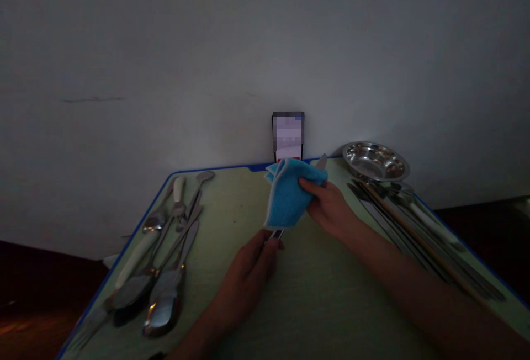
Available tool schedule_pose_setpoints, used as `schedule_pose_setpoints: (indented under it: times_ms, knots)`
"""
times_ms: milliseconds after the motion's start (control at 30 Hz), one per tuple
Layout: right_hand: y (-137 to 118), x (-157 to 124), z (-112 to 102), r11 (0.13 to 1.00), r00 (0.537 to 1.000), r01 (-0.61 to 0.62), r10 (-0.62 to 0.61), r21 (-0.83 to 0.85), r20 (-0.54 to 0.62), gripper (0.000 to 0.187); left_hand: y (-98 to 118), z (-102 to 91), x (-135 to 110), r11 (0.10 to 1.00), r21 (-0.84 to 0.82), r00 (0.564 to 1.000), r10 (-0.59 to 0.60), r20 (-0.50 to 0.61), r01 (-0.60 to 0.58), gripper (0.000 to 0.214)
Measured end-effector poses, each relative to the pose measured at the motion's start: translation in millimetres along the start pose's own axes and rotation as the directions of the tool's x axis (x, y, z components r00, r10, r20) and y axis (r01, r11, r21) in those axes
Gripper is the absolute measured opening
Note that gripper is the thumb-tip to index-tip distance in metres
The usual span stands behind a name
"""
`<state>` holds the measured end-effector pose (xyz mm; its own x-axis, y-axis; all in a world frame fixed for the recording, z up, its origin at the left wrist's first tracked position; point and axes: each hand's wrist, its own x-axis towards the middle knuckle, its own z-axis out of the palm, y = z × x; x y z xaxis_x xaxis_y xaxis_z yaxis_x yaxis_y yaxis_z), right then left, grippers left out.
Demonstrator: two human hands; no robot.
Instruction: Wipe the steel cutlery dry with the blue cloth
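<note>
Over the middle of the table, my left hand [256, 263] is closed around the handle end of a table knife [322, 162]. The knife slants up and to the right, and its blade tip sticks out past a folded blue cloth [290, 197]. My right hand [329, 205] pinches that cloth around the blade, thumb on the near side. Most of the blade is hidden under the cloth, and a loose fold flops to the left.
Left on the table lies a pile of spoons, forks and knives [165, 271]. At right are chopsticks [414, 233] and more cutlery, below a shiny metal bowl [375, 162]. A phone [289, 135] leans on the wall behind the table's blue edge [211, 170].
</note>
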<state>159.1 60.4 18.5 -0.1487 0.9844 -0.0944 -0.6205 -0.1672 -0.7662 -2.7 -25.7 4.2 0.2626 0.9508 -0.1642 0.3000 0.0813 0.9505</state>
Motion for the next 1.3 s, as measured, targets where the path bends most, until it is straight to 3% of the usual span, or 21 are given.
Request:
schedule_pose_setpoints:
  times_ms: [200, 367, 467, 600, 667, 800, 900, 1033, 1100, 1200, 1300]
  knots:
    - [-13, 1, 1, 0.995, 0.998, -0.05, 0.053, 0.083, -0.025, 0.034, 0, -1.0, 2, 0.999, -0.047, 1.0, -0.009, 0.003, 0.009, 0.027]
    - [-25, -2, 0, 0.959, 0.99, -0.143, 0.138, 0.246, 0.034, 0.014, 3, -4.5, 3, 0.994, 0.111, 0.997, 0.019, -0.075, -0.011, 0.027]
    - [-27, -2, -4, 0.934, 0.966, -0.258, 0.239, 0.246, 0.102, 0.031, 5, -5.5, 3, 0.988, 0.157, 0.995, 0.025, -0.098, -0.01, 0.027]
    - [-25, 0, -10, 0.936, 0.936, -0.346, 0.339, 0.068, 0.095, 0.028, 5, -5.5, 2, 0.984, 0.175, 0.986, 0.053, -0.161, -0.025, 0.028]
    - [-22, 0, -14, 0.935, 0.925, -0.35, 0.354, -0.052, 0.141, 0.039, 5, -6.0, 3, 0.985, 0.172, 0.976, 0.058, -0.212, -0.021, 0.028]
    - [-21, 0, -26, 0.874, 0.852, -0.396, 0.464, -0.283, 0.242, 0.047, 6, -8.1, 4, 0.99, 0.139, 0.957, 0.068, -0.281, -0.029, 0.027]
    - [-24, -1, -35, 0.778, 0.841, -0.383, 0.517, -0.498, 0.161, 0.038, 5, -9.0, 4, 0.991, 0.129, 0.956, 0.071, -0.283, -0.035, 0.027]
    - [-34, 1, -39, 0.614, 0.914, -0.319, 0.401, -0.722, -0.063, 0.023, 2, -8.6, 3, 0.992, 0.121, 0.975, 0.07, -0.212, -0.045, 0.026]
    - [-38, 5, -39, 0.679, 0.923, -0.342, 0.372, -0.649, -0.096, 0.019, 2, -8.4, 2, 0.992, 0.119, 0.984, 0.071, -0.162, -0.052, 0.026]
    - [-40, 10, -37, 0.87, 0.911, -0.365, 0.408, -0.331, 0.066, 0.023, 2, -8.1, 2, 0.993, 0.1, 0.993, 0.071, -0.095, -0.062, 0.025]
    - [-34, 9, -34, 0.947, 0.927, -0.294, 0.316, -0.13, 0.203, 0.023, 2, -7.2, 1, 0.995, 0.082, 0.996, 0.06, -0.071, -0.054, 0.025]
